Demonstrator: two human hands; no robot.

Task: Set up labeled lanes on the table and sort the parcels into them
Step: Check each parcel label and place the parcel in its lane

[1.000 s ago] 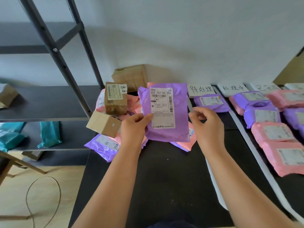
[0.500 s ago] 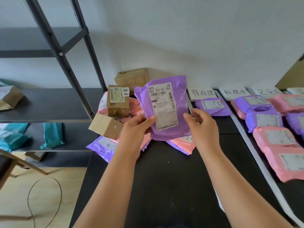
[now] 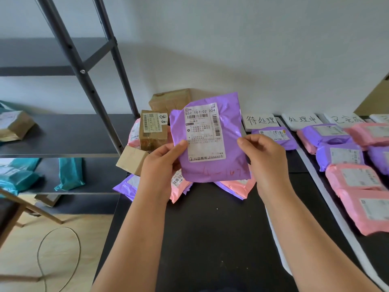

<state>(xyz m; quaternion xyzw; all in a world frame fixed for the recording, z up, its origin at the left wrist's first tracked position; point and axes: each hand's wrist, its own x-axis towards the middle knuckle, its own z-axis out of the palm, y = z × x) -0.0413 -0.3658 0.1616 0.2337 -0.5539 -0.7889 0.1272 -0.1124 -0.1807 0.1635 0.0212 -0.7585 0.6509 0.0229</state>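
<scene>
Two hands [image 3: 162, 165] [image 3: 267, 163], one purple parcel [image 3: 210, 142] held up, three brown boxes [image 3: 152, 131] behind it, three readable labels [image 3: 261, 121], at least four pink parcels [image 3: 355, 178] to the right.

The black bench [image 3: 210, 232] carried white strips [image 3: 328, 199], handwritten label cards [image 3: 261, 121], rows of pink and purple mailers [image 3: 355, 179], and a heap of parcels [image 3: 152, 133].
</scene>
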